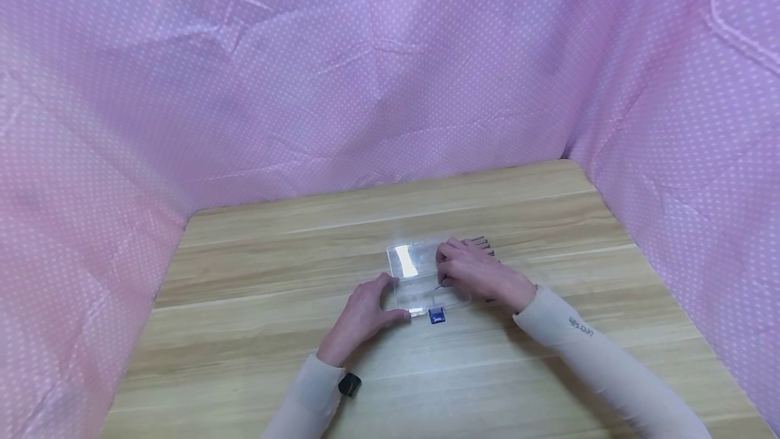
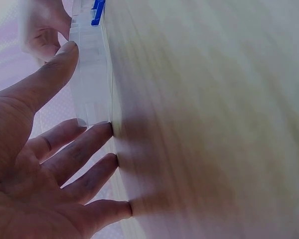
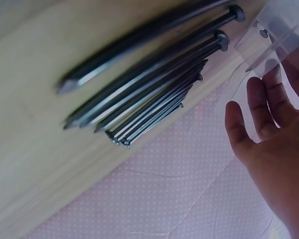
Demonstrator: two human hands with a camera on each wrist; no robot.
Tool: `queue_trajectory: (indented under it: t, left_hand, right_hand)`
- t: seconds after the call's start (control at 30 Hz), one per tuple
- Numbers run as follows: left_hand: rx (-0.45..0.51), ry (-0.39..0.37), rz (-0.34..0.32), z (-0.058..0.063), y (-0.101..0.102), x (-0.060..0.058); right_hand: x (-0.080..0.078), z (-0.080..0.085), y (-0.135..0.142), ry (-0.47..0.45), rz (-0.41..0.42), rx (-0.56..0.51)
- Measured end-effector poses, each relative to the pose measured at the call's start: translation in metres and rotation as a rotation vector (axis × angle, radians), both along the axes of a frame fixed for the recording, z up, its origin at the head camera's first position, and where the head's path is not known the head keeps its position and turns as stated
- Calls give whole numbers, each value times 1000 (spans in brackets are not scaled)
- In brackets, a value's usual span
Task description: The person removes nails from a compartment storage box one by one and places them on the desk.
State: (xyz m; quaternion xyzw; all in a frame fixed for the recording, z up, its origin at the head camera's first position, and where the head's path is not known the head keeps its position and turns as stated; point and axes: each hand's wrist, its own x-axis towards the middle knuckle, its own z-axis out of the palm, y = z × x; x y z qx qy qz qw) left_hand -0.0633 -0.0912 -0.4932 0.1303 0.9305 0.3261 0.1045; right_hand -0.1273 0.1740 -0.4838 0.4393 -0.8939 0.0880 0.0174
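A clear plastic box (image 1: 420, 293) with its lid (image 1: 405, 259) folded back lies on the table. Its blue latch (image 1: 437, 316) faces the near side. My left hand (image 1: 364, 310) holds the box by its left end; in the left wrist view the thumb (image 2: 65, 57) presses the front wall and fingertips meet the end. My right hand (image 1: 472, 268) is over the right part of the box, pinching a thin metal nail (image 1: 439, 286) that points down into it. The pinching fingertips are partly hidden in the right wrist view, behind the box wall.
Several dark metal nails (image 3: 149, 74) of different lengths lie in a row on the table, right of the box and partly behind my right hand. The wooden table (image 1: 274, 276) is bordered by pink dotted cloth (image 1: 378, 87) at the back and sides.
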Motion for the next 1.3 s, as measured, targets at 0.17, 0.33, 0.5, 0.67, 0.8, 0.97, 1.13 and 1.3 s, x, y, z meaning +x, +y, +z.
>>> queue_trajectory:
  t: [0.17, 0.33, 0.5, 0.67, 0.8, 0.97, 1.13, 1.3]
  left_hand:
    - [2, 2, 3, 0, 0, 1]
    - [8, -2, 3, 0, -1, 1]
    - [17, -13, 10, 1, 0, 0]
    - [14, -8, 13, 0, -1, 0]
    - [8, 8, 2, 0, -1, -1]
    - [10, 11, 4, -1, -1, -1]
    - [15, 14, 3, -1, -2, -1]
    - [20, 18, -1, -1, -2, 0]
  right_hand:
    - [2, 1, 1, -3, 10, 18]
    - [3, 3, 2, -7, 14, 4]
    - [2, 4, 4, -18, 17, -20]
    - [2, 4, 7, -26, 13, -24]
    - [2, 5, 10, -30, 10, -44]
    - [4, 6, 14, -47, -15, -66]
    - [5, 8, 17, -59, -60, -91]
    - [5, 8, 19, -35, -88, -107]
